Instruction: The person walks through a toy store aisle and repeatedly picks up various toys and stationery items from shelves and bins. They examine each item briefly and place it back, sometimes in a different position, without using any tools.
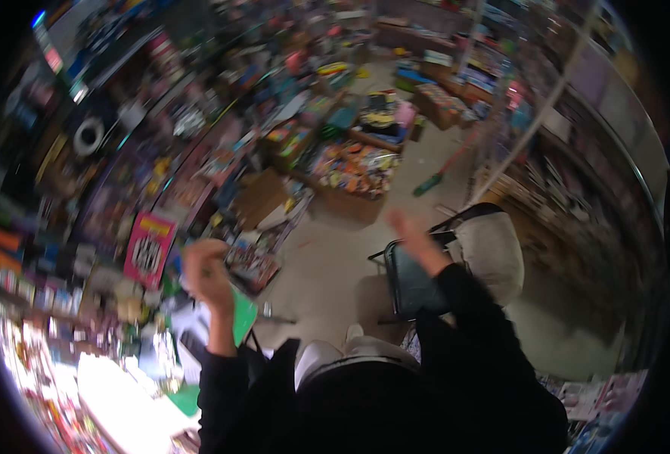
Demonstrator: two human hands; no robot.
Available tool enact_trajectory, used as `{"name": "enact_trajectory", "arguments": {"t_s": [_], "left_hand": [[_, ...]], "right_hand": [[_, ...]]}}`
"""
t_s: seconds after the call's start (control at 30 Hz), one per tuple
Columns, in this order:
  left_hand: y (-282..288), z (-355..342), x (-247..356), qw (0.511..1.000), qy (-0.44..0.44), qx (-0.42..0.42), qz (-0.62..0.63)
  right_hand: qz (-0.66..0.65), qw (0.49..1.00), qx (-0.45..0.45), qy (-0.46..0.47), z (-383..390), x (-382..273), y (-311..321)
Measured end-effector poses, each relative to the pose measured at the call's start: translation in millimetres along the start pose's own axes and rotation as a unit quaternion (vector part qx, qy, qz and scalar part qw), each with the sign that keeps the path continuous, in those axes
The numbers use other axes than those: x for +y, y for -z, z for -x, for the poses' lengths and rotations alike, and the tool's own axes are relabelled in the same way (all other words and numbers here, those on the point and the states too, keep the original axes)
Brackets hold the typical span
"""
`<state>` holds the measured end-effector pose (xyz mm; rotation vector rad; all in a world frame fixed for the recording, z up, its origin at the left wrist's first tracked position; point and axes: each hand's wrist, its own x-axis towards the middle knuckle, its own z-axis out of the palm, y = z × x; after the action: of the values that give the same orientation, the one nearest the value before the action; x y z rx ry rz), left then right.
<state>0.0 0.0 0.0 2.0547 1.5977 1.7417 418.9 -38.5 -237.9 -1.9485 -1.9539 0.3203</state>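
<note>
My left hand (206, 274) is raised on the left, its fingers loosely bent and apart from the thumb. No held thing shows in it. It is nearest a pink sign or booklet (149, 248) and a green flat sheet (244, 318), without a visible grip on either. Further right, my right hand (417, 238) stretches forward with fingers extended and blurred by motion; nothing shows in it. Below and beside that hand stands a dark folding chair or stool (414, 284), and I cannot tell whether they touch.
Open boxes of colourful small packets (354, 168) stand ahead on the pale floor (324, 253). A cardboard box (263, 198) lies left of them. A green-headed broom (428, 184) leans toward the right shelves. A light-coloured sack or cover (490, 253) is beside the chair. Crowded shelves line both sides.
</note>
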Motion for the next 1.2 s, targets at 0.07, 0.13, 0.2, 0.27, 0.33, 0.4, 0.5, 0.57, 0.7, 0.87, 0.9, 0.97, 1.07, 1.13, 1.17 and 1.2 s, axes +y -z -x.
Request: {"name": "enact_trajectory", "arguments": {"t_s": [0.07, 0.13, 0.2, 0.27, 0.33, 0.4, 0.5, 0.57, 0.7, 0.87, 0.9, 0.97, 1.07, 1.13, 1.17, 1.2], "left_hand": [[-75, 45, -43, 0.941, -0.196, -0.273, -0.039], [-102, 107, -103, 0.756, -0.387, -0.517, -0.107], [-97, 185, -161, 0.770, -0.189, -0.608, 0.037], [-111, 262, -213, 0.619, -0.075, -0.762, -0.175], [-136, 298, -275, 0.664, -0.103, -0.739, 0.039], [-184, 307, -314, 0.638, -0.109, -0.758, -0.081], [-244, 262, -345, 0.587, -0.124, -0.752, -0.272], [-279, 209, -340, 0.796, 0.171, -0.581, 0.018], [-353, 91, -313, 0.760, 0.214, -0.603, 0.112], [-470, -16, -345, 0.653, 0.305, -0.693, -0.034], [-493, -22, -353, 0.689, 0.340, -0.640, 0.011], [-544, -30, -364, 0.691, 0.455, -0.553, 0.101], [-603, -19, -350, 0.699, 0.435, -0.557, 0.112], [-631, -16, -329, 0.715, 0.094, -0.679, 0.137], [-645, -13, -314, 0.739, -0.097, -0.658, 0.113], [-648, -7, -296, 0.728, -0.267, -0.630, 0.044]], "right_hand": [[0.040, 0.992, -0.072, 0.095, 41, 22, -30], [-0.017, 0.952, -0.287, 0.101, 111, 22, -64], [-0.130, 0.930, -0.341, -0.044, 176, 21, -76], [-0.075, 0.916, -0.376, -0.120, 209, 40, -71], [-0.031, 0.895, -0.434, -0.099, 211, 78, -59], [0.017, 0.871, -0.487, -0.056, 188, 122, -43], [-0.053, 0.916, -0.302, -0.261, 125, 168, -23], [-0.356, 0.787, 0.045, -0.501, 73, 165, -22], [-0.362, 0.767, 0.096, -0.521, -32, 148, -13], [-0.469, 0.747, 0.015, -0.471, -89, 110, -11], [-0.384, 0.766, 0.017, -0.515, -96, 107, -14], [-0.275, 0.787, 0.051, -0.550, -111, 105, -25], [-0.274, 0.792, 0.020, -0.545, -156, 133, -50], [-0.294, 0.807, -0.008, -0.512, -197, 166, -68], [-0.302, 0.815, -0.021, -0.494, -214, 187, -72], [-0.305, 0.824, -0.034, -0.477, -232, 208, -76]]}}
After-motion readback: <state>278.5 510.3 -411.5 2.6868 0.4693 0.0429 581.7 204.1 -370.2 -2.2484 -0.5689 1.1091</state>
